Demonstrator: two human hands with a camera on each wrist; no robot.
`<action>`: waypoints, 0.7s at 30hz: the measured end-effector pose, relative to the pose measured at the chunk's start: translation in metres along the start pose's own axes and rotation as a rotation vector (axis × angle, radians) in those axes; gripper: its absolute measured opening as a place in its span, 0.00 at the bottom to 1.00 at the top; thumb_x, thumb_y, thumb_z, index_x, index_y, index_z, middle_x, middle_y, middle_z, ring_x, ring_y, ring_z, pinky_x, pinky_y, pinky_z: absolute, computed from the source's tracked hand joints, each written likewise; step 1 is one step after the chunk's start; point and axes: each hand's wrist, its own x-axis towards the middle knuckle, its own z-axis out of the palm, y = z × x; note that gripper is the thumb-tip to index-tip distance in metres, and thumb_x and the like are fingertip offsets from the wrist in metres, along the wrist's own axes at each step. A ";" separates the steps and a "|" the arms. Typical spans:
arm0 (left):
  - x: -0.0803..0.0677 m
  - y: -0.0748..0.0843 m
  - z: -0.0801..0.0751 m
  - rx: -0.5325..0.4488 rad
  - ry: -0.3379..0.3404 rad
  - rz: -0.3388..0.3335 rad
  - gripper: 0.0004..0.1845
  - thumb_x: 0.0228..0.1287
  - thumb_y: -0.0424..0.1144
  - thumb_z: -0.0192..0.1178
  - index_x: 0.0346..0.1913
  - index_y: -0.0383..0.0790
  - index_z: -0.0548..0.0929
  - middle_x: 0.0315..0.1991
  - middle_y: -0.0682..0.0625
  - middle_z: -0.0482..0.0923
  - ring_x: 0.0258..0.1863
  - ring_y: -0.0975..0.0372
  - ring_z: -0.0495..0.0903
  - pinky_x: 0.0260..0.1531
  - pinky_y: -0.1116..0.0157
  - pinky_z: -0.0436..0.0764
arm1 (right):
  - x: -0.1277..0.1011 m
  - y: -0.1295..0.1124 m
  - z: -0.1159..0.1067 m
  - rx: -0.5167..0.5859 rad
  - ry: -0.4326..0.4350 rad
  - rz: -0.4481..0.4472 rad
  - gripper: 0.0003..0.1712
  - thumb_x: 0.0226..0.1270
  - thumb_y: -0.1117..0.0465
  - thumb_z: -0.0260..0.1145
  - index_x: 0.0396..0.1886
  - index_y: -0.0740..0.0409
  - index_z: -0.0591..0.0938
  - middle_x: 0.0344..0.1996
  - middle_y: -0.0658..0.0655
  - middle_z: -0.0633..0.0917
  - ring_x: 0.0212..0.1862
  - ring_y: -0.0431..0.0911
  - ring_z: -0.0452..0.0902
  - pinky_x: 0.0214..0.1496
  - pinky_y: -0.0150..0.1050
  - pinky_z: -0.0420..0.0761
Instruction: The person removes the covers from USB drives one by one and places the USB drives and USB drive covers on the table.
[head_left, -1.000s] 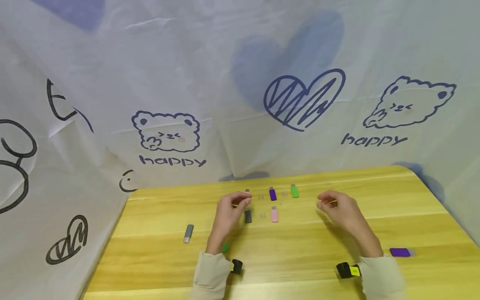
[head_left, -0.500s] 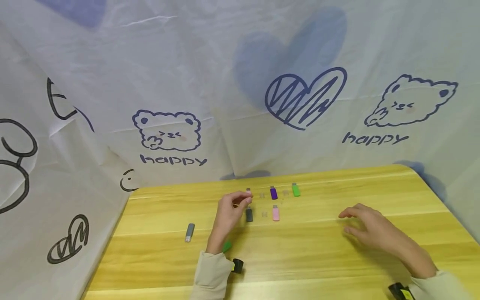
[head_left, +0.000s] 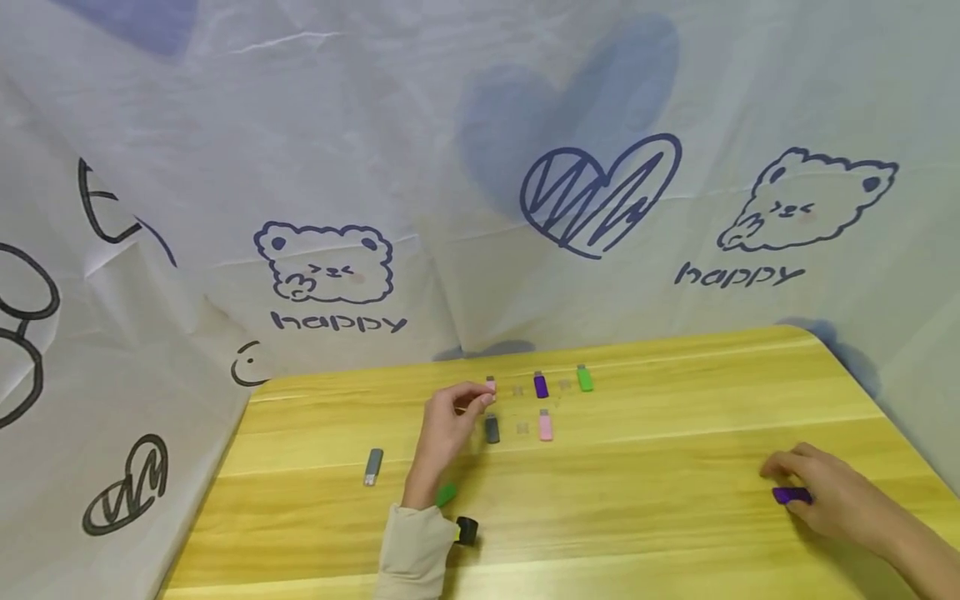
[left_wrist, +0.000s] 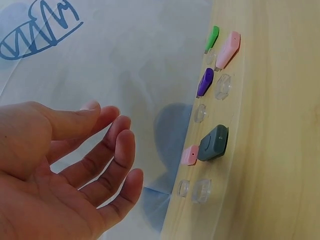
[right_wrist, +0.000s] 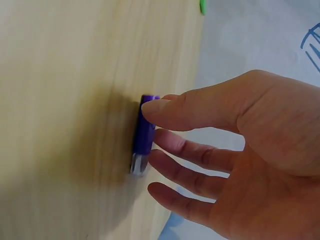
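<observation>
In the head view my right hand (head_left: pixel 840 500) is at the table's right side, pinching a purple USB stick (right_wrist: pixel 145 127) between thumb and fingers. The stick's metal plug end points toward the palm side. My left hand (head_left: pixel 447 429) hovers left of the rows of sticks, fingers loosely bent and holding nothing. Near its fingertips lie a small pink USB stick (left_wrist: pixel 189 155) and a dark grey one (left_wrist: pixel 213 143). Farther right are another purple stick (head_left: pixel 541 385), a green one (head_left: pixel 584 378) and a longer pink one (head_left: pixel 545 427).
Small clear plastic pieces (left_wrist: pixel 223 87) lie between the sticks. A grey USB stick (head_left: pixel 373 467) lies alone at left, and a green one (head_left: pixel 446 495) is partly hidden by the left wrist. A printed cloth (head_left: pixel 435 183) hangs behind the wooden table (head_left: pixel 637 533).
My right hand has moved right and toward me, from beside the rows to the purple USB stick, and takes hold of it. The left hand stays nearly in place.
</observation>
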 end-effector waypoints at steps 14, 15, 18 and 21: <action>0.000 0.000 -0.006 -0.018 0.012 0.005 0.07 0.72 0.34 0.65 0.44 0.34 0.90 0.38 0.45 0.88 0.38 0.55 0.84 0.36 0.67 0.82 | -0.002 0.008 0.001 0.023 -0.003 0.053 0.20 0.47 0.76 0.79 0.31 0.49 0.82 0.28 0.43 0.80 0.31 0.36 0.76 0.32 0.36 0.81; 0.000 0.000 -0.006 -0.018 0.013 0.007 0.07 0.72 0.34 0.65 0.44 0.33 0.90 0.38 0.44 0.88 0.38 0.55 0.84 0.36 0.67 0.82 | -0.001 0.008 0.000 0.024 -0.006 0.053 0.20 0.48 0.76 0.79 0.31 0.49 0.82 0.28 0.43 0.80 0.31 0.36 0.76 0.32 0.36 0.81; 0.000 0.000 -0.006 -0.018 0.010 0.011 0.07 0.71 0.33 0.65 0.44 0.33 0.89 0.39 0.44 0.88 0.38 0.55 0.85 0.37 0.67 0.83 | 0.000 0.008 -0.001 0.044 -0.024 0.062 0.19 0.49 0.75 0.79 0.31 0.49 0.82 0.28 0.42 0.81 0.31 0.35 0.76 0.32 0.36 0.81; -0.001 -0.001 -0.005 -0.019 0.004 0.013 0.06 0.71 0.32 0.65 0.44 0.33 0.89 0.40 0.44 0.88 0.38 0.55 0.85 0.38 0.65 0.84 | 0.001 0.008 -0.002 0.070 -0.043 0.064 0.19 0.50 0.75 0.79 0.32 0.49 0.83 0.29 0.42 0.82 0.32 0.34 0.77 0.33 0.35 0.81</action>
